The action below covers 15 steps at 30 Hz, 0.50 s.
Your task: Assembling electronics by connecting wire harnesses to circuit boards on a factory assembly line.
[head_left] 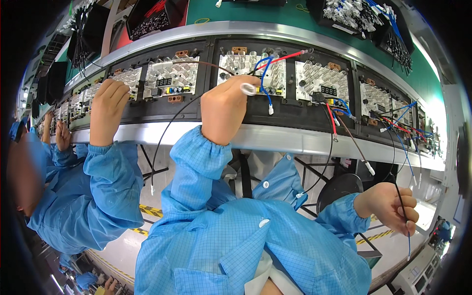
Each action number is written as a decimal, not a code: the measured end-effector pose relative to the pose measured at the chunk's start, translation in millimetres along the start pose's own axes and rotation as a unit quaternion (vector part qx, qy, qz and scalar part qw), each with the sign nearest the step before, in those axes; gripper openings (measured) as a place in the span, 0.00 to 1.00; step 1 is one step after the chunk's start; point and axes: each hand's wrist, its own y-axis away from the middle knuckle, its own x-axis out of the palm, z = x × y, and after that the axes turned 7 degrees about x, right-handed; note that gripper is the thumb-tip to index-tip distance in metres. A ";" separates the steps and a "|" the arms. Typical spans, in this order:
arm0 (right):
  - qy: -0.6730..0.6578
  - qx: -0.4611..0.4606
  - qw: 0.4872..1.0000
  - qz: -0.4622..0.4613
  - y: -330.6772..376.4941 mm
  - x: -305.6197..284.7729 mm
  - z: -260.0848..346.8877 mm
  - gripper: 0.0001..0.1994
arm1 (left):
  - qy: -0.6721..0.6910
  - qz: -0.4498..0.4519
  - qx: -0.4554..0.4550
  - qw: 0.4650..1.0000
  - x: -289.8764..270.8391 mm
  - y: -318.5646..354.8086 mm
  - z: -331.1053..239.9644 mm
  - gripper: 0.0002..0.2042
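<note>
My left hand (226, 105) is closed over a circuit board (273, 76) in a dark frame. Red, blue, brown and black wires (278, 58) come out around its fingers, which are mostly turned away from view. A white ring-like piece (248, 89) shows at the side of this hand. Off to the right, beyond the rail's near edge, my right hand (391, 206) has its fingers closed on a thin black wire (400, 196) that hangs down past the fingertips. Nearer the middle, another board (322, 83) with a digit display carries loose red, blue, brown and black wires.
A metal rail (275, 146) runs along the near side of the row of boards. Black bins of wires (349, 17) stand at the back. At left, a co-worker's hand (108, 110) is over another board. A black round stool (339, 189) sits below the rail.
</note>
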 end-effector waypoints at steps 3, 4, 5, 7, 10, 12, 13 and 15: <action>0.012 -0.012 1.000 -0.004 -4.2 -1.5 -1.6 0.16 | 0.002 0.003 0.004 1.000 3.2 1.1 0.7 0.12; 0.002 -0.008 1.000 -0.005 -4.0 -2.5 -2.5 0.16 | 0.000 0.007 0.011 1.000 0.4 1.5 1.5 0.12; -0.006 -0.005 1.000 -0.006 -4.8 -4.8 -4.2 0.16 | 0.000 0.012 0.019 1.000 -0.8 1.6 1.5 0.12; 0.011 0.015 1.000 0.025 -6.2 -9.3 -14.9 0.16 | 0.010 0.011 0.008 1.000 -3.4 2.1 -0.1 0.11; -0.048 0.006 0.998 0.045 2.4 -13.7 -43.6 0.09 | 0.031 0.017 -0.005 0.999 -2.2 1.2 -8.8 0.11; -0.023 0.040 0.994 0.103 20.0 -2.3 -58.7 0.12 | 0.036 0.013 -0.004 0.999 -5.9 5.3 -7.4 0.13; 0.031 -0.015 0.973 0.227 21.9 16.8 -47.6 0.12 | 0.041 0.022 0.003 0.999 -10.1 9.6 -9.3 0.13; -0.018 -0.027 0.946 0.323 25.0 26.2 -56.7 0.08 | 0.046 0.026 -0.072 0.996 -18.9 18.9 -18.2 0.18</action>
